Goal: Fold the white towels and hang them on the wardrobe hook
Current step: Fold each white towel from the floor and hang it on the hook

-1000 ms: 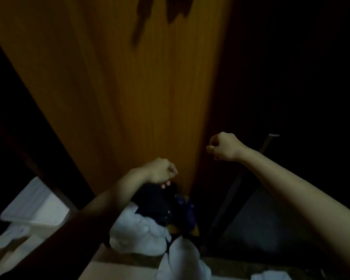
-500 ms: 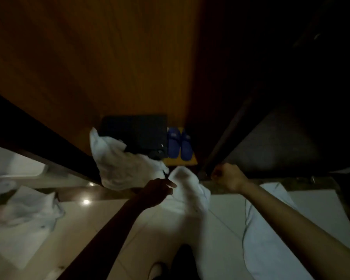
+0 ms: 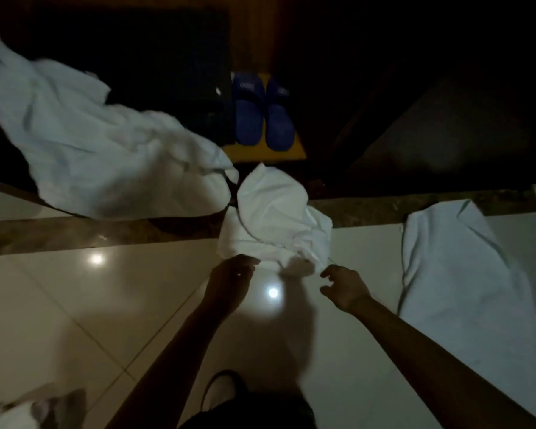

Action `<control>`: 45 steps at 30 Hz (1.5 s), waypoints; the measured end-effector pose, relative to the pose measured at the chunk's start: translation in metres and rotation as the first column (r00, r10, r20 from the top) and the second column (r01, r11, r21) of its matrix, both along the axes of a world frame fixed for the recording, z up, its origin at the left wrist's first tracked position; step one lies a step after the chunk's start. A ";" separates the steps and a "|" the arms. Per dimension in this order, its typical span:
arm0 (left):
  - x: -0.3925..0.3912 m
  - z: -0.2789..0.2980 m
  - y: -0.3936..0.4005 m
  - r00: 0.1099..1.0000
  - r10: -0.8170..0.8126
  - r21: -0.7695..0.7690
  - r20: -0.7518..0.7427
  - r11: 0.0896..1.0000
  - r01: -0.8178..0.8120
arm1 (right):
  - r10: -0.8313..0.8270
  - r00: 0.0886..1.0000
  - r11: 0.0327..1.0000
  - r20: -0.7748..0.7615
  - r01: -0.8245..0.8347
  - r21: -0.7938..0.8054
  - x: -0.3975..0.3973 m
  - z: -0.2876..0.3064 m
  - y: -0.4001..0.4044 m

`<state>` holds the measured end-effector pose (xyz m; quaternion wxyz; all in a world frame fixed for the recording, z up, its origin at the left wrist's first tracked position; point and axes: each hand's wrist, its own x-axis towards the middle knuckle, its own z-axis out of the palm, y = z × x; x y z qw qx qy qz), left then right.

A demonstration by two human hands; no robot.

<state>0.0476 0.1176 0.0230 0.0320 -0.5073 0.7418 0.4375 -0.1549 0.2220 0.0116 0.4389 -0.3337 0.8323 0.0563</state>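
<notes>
Reaching down toward a crumpled white towel at the centre of the frame, I hold both hands just at its near edge. My left hand has its fingers loosely curled, touching or nearly touching the cloth; I cannot tell which. My right hand is spread, fingers apart, holding nothing. A larger towel sprawls across the upper left, another lies flat at the right edge. Blue slippers sit side by side at upper centre, beyond the glossy tiled floor
</notes>
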 end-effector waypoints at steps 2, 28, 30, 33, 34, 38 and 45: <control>-0.006 -0.048 0.002 1.000 0.007 0.021 -0.020 1.000 -0.007 | -0.036 0.999 0.998 -0.011 0.036 -0.048 0.004 -0.052 0.004; -0.015 -0.213 0.015 0.982 0.085 -0.294 -0.170 0.947 -0.132 | -0.350 0.935 0.414 0.050 0.202 -0.887 0.021 -0.177 -0.028; -0.013 -0.179 0.018 0.987 0.025 -0.417 -0.157 0.905 -0.089 | -0.313 0.941 0.370 0.128 0.245 -0.896 0.026 -0.135 -0.032; -0.009 -0.118 0.007 0.986 0.007 -0.458 -0.165 0.885 -0.083 | -0.252 0.950 0.333 0.183 0.263 -0.906 0.030 -0.071 -0.037; -0.009 -0.100 0.004 0.982 -0.011 -0.445 -0.186 0.893 -0.074 | -0.248 0.951 0.320 0.182 0.258 -0.912 0.032 -0.053 -0.038; 0.000 -0.008 0.005 0.981 -0.118 -0.443 -0.156 0.896 0.038 | -0.261 0.955 0.332 0.141 0.226 -0.916 0.036 0.038 -0.040; 0.013 0.186 0.017 0.934 -0.181 -0.397 -0.307 0.917 0.047 | -0.280 0.936 0.359 0.212 0.307 -0.881 0.039 0.228 -0.027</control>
